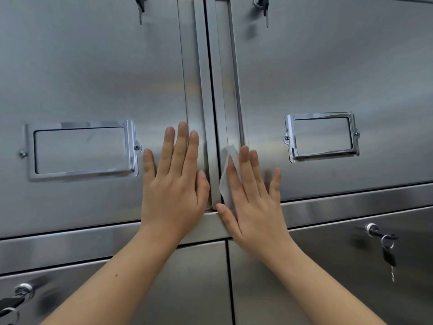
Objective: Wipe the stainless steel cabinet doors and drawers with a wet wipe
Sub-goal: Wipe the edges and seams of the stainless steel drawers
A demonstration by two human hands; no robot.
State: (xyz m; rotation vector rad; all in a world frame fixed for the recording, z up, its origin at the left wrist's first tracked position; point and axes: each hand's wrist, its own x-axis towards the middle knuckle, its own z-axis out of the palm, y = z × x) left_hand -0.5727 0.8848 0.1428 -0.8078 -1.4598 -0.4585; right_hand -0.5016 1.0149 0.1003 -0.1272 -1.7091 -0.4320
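Currently both hands lie flat against the upper pair of stainless steel cabinet doors; the left hand [174, 181] rests, fingers straight and slightly spread, on the left door [93, 66] close to its inner edge, holding nothing and, as I judge it, steadying that door; the right hand [251, 198] is likewise spread with straight fingers, and presses the wet wipe [226, 184] against the right door [339, 66], nothing being gripped or pinched.

The wipe is white and crumpled, showing past the forefinger side of the right hand; it lies low on the right door's inner edge, beside the vertical handle strip [220, 90] and just above the horizontal rail [351, 207].

As to progress, the steel shows only its own sheen and reflections; I cannot tell which parts have been wiped. Judging by where the wipe sits, the work is on the central strip of the upper doors; the broad panels around the left label holder [79, 150] and the right label holder [322, 136] may need passes; the lower left front [199, 277] and lower right front [339, 266] look untouched, and whether these are drawers or doors I cannot say; the hanging key [387, 252] would have to be worked around.
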